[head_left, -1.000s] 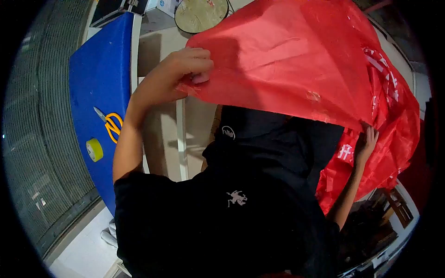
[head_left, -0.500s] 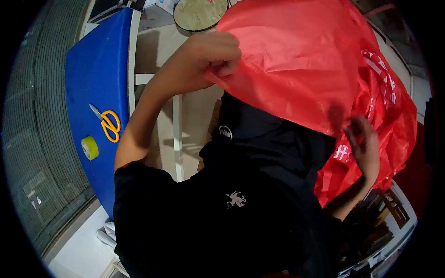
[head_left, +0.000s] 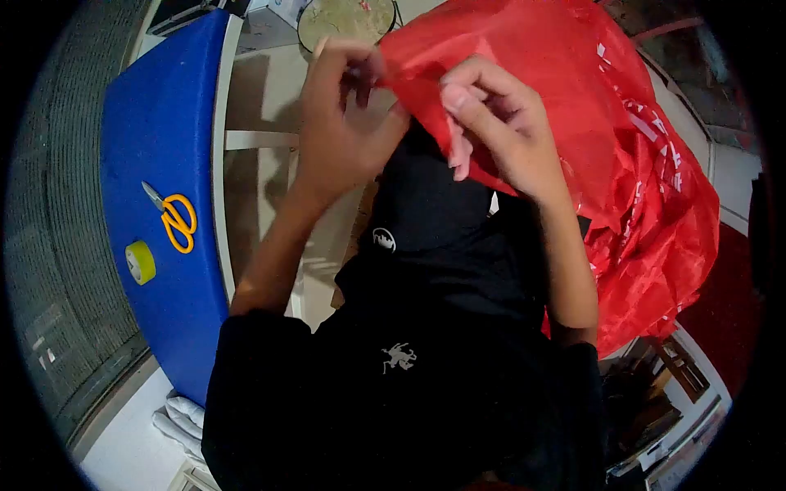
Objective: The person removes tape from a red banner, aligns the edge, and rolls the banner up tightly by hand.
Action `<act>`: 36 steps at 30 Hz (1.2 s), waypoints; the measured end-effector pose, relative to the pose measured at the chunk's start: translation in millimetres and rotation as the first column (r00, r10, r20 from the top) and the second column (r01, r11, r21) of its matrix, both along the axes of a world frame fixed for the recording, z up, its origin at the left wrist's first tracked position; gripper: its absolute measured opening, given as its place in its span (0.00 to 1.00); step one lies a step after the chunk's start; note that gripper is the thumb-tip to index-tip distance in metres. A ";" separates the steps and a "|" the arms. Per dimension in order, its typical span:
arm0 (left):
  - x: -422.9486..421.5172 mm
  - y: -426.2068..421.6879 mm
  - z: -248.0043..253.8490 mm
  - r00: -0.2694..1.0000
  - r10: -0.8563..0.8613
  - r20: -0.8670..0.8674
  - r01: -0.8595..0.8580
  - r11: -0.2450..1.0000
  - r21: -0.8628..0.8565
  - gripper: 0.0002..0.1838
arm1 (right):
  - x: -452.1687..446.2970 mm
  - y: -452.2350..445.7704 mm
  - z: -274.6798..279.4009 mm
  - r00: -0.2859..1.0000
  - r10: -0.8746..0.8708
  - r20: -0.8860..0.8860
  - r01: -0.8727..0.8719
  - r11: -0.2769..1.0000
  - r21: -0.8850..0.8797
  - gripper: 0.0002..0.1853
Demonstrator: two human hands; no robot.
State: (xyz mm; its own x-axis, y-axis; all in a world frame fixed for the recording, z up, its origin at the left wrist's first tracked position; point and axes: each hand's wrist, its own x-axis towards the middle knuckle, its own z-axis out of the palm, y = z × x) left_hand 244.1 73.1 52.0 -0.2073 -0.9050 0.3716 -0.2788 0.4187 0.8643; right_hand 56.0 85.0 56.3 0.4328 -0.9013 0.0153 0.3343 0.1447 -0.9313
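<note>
White lettering, in what look like Chinese characters, runs along the right side of the red sheet (head_left: 589, 114), but the folds and blur keep it from being read. The black shirt (head_left: 344, 401) bears a pale figure emblem on the chest, and the black shorts (head_left: 434, 192) carry a round white badge with a small design inside. A pale box (head_left: 274, 20) at the top edge has printing too small to make out.

The red sheet spreads from between the two hands to the upper right, bunched and crumpled along its right side, with its near part above the shorts. One edge comes to the fingers: the right hand (head_left: 499, 123) has thumb and index fingertip closed together on it, the other fingers curled below along the same edge. The left hand (head_left: 348, 123) is just beside the sheet's left corner, its fingers curled and blurred, the thumb standing well apart from them; whether they grip the corner cannot be told.

To the left, on the blue table (head_left: 164, 106), lie scissors (head_left: 178, 222) with yellow handles, blades pointing away, and near them a yellow-green tape roll (head_left: 141, 262). A round drum-like object (head_left: 344, 24) stands beyond the left hand.
</note>
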 end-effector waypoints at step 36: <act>8.2 23.8 2.5 0.901 0.064 -0.429 0.205 0.809 0.551 0.15 | 10.2 17.8 -15.1 0.990 -0.051 -0.134 0.026 0.982 -0.186 0.06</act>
State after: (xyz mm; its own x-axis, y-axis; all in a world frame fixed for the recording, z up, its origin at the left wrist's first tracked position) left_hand 252.3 96.9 54.5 -0.2300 -0.9626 -0.1431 0.1649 -0.1835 0.9691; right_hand 66.2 102.8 41.2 0.4073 -0.9047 0.1248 0.2032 -0.0435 -0.9782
